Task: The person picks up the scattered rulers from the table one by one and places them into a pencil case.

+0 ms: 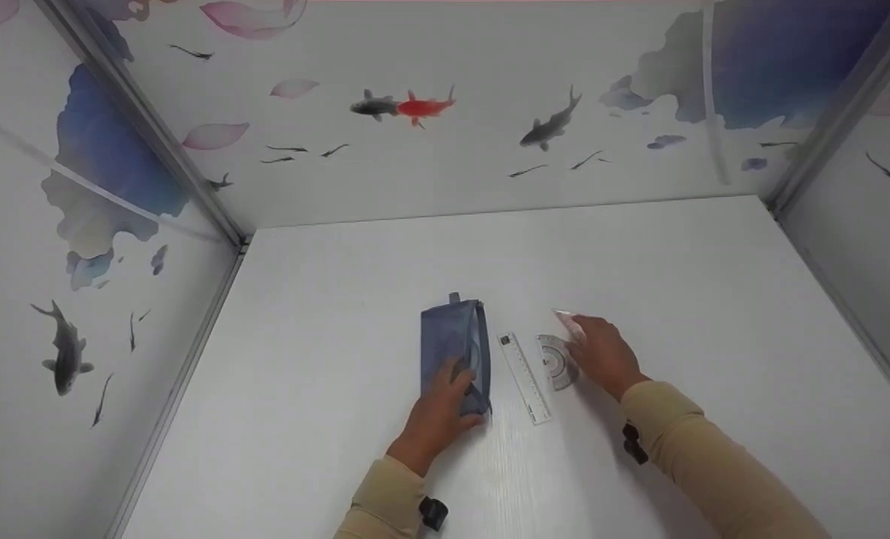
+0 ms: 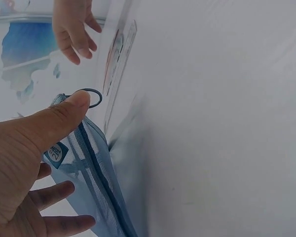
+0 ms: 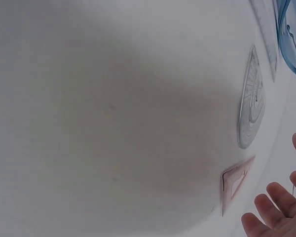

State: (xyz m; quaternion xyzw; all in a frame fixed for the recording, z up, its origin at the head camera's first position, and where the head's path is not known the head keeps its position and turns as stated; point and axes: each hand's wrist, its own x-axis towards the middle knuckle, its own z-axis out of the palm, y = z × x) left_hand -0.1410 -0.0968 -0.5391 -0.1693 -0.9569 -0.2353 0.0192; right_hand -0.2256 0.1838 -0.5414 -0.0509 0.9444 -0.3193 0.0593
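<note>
A blue zippered pencil case (image 1: 443, 333) with a mesh panel lies on the white table. My left hand (image 1: 433, 415) is at its near part. In the left wrist view, the thumb is beside the zip-end ring (image 2: 99, 98), and the other fingers spread before the mesh. Right of the case lie a clear ruler (image 1: 523, 378) and a clear protractor (image 1: 557, 363). My right hand (image 1: 605, 355) hovers by a pinkish set square (image 1: 564, 322), partly covering it in the head view. Its relaxed fingers stand apart from the set square (image 3: 232, 185) in the right wrist view.
The white tabletop (image 1: 325, 314) is bordered by a back panel (image 1: 482, 180) and side panels painted with fish and petals. Metal posts (image 1: 224, 217) mark the corners. Dark devices are strapped at both sleeve cuffs.
</note>
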